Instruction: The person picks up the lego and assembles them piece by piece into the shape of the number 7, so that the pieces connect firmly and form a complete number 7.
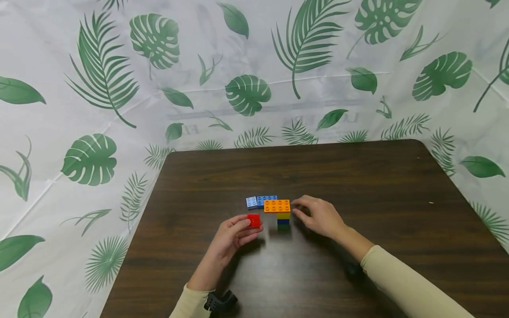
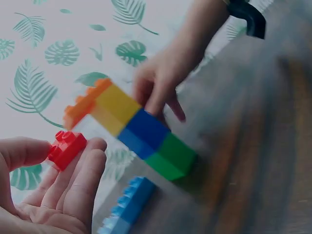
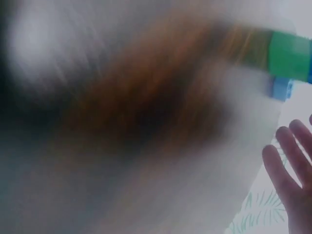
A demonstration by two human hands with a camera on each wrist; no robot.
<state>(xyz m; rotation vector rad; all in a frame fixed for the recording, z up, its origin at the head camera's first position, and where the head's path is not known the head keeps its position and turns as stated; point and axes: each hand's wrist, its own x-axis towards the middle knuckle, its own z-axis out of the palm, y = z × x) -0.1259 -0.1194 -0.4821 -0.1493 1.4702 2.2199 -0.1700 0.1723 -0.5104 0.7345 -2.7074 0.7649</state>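
A small red toy brick (image 1: 253, 221) is pinched between the thumb and fingers of my left hand (image 1: 234, 234); its studs show in the left wrist view (image 2: 67, 148). Just right of it stands a tower of toy bricks: a green brick (image 2: 171, 157) at the bottom, then a blue brick (image 2: 144, 132), a yellow brick (image 2: 116, 109) and a long orange brick (image 1: 277, 206) on top, overhanging to the left. My right hand (image 1: 320, 216) is beside the tower's right side, fingers loosely bent, holding nothing.
Behind the tower, a light blue brick (image 1: 251, 202) and a longer blue brick (image 1: 266, 201) lie side by side on the dark wooden table (image 1: 358, 176). A white leaf-patterned cloth (image 1: 278, 110) hangs behind the table.
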